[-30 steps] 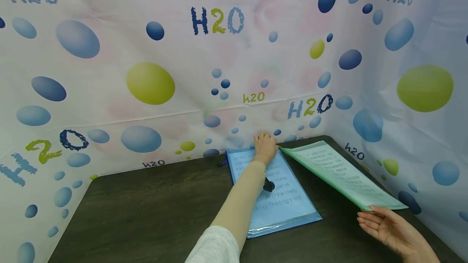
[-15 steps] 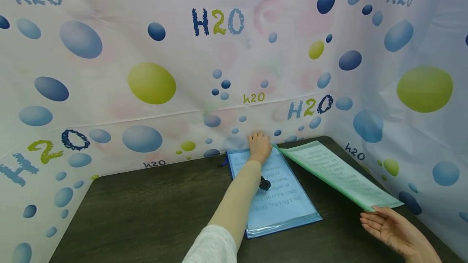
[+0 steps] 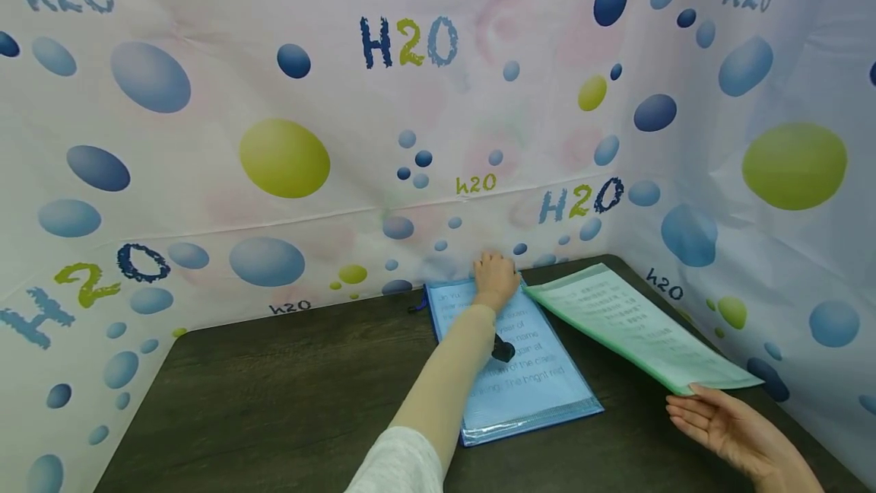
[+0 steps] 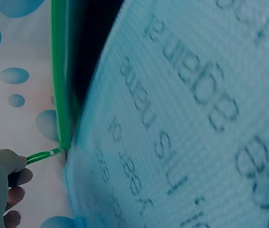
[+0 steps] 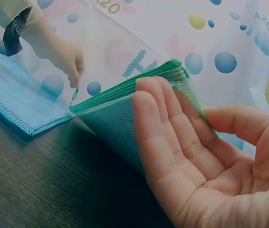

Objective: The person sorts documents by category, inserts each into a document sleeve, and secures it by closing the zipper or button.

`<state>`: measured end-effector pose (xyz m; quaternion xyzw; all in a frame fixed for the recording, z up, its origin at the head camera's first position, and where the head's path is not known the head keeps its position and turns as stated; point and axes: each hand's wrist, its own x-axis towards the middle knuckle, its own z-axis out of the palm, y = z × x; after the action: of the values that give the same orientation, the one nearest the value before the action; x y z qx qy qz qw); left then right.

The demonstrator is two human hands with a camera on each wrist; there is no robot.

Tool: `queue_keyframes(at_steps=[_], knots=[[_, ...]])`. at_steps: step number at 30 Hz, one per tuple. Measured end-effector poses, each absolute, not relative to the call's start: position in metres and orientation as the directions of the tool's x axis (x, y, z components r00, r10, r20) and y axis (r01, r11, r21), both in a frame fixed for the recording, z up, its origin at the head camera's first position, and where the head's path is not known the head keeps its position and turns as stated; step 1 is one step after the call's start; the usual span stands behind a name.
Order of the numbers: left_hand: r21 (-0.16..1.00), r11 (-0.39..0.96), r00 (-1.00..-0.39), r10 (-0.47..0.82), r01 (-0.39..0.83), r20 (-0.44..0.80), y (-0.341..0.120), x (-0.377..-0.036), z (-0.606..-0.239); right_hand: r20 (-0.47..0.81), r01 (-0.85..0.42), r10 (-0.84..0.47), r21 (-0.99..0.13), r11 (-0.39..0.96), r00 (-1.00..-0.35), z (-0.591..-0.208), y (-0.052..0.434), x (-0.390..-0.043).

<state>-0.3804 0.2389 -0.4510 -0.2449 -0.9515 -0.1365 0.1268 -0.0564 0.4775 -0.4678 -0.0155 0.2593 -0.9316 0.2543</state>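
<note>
A green mesh zipper pouch [image 3: 636,326] holding a printed sheet hangs tilted above the table's right side. My left hand [image 3: 496,280] pinches the green zipper pull loop [image 4: 42,156] at the pouch's far corner. At the near corner, my right hand [image 3: 728,424] holds the pouch, thumb on top and fingers fairly straight beneath, as the right wrist view [image 5: 210,142] also shows. The green zipper [image 4: 58,71] runs along the edge between the hands. Under my left forearm lies a blue zipper pouch [image 3: 541,371] with a printed sheet inside.
The dark wooden table [image 3: 274,386] extends to the left of the blue pouch. A white curtain [image 3: 205,173] with coloured dots and "H2O" lettering stands behind and to the right. A dark blue pull [image 3: 415,308] sticks out at the blue pouch's far left corner.
My left hand and the green pouch's far corner shift slightly left, then back right. My right hand keeps its hold on the near corner, moving only slightly. The blue pouch stays put.
</note>
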Motion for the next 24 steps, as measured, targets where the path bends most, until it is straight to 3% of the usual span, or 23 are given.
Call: queue_keyframes(at_steps=[5, 10, 15, 24], knots=[[0.270, 0.808, -0.849, 0.468, 0.524, 0.245, 0.246, -0.372, -0.448, -0.142, 0.468, -0.470, -0.532, -0.705, -0.871, -0.467, 0.477, -0.056], [0.285, 0.797, -0.846, 0.490, 0.533, 0.211, 0.250, -0.367, -0.449, -0.101, 0.462, -0.486, -0.525, -0.715, -0.868, -0.470, 0.475, -0.059], [0.311, 0.784, -0.843, 0.497, 0.537, 0.204, 0.247, -0.362, -0.450, -0.059, 0.471, -0.521, -0.524, -0.710, -0.851, -0.472, 0.469, -0.065], [0.343, 0.764, -0.837, 0.489, 0.547, 0.246, 0.232, -0.356, -0.453, -0.123, 0.453, -0.496, -0.634, -0.627, -0.859, -0.475, 0.455, -0.077]])
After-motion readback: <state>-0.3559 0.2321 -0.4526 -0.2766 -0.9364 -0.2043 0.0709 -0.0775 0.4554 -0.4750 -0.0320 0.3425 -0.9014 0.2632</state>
